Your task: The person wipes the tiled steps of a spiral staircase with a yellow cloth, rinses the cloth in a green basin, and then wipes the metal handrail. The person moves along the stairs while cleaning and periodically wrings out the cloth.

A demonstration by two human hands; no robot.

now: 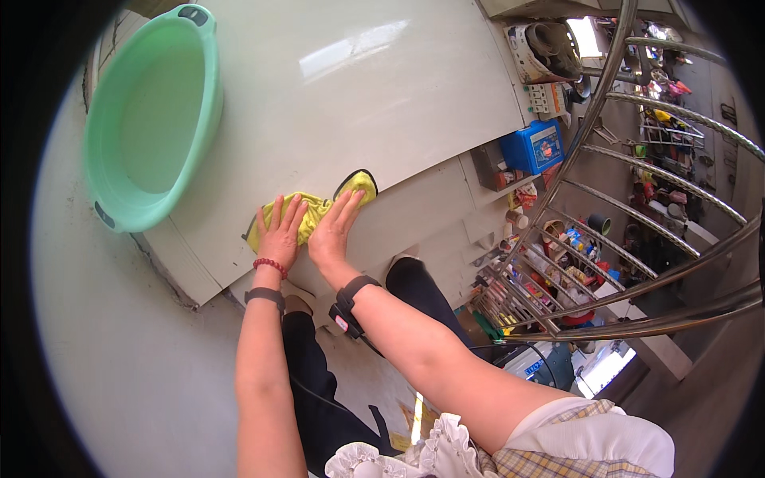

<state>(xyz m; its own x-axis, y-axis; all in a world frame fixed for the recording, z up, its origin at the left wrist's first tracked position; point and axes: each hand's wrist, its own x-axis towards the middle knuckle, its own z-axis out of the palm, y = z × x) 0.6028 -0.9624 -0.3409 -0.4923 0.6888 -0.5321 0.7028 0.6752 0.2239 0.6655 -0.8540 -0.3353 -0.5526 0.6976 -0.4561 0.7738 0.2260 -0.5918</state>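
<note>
A yellow cleaning cloth (309,220) with dark edging lies bunched along the front edge of a pale tiled landing (311,131). My left hand (280,236) presses the left part of it, fingers spread. Close beside it, my right hand (334,230) holds down the right part, fingertips near a folded corner. Both palms hide some of the cloth. A mint-green plastic basin (161,119) stands on the landing to the left; whether it holds water, I cannot tell.
Tiled steps (418,209) descend from the landing's edge, with my feet on them. At right a curved metal railing (597,119) overlooks a cluttered lower floor. A blue box (535,146), a circuit breaker (545,98) and a bucket (541,51) are near the landing's right side.
</note>
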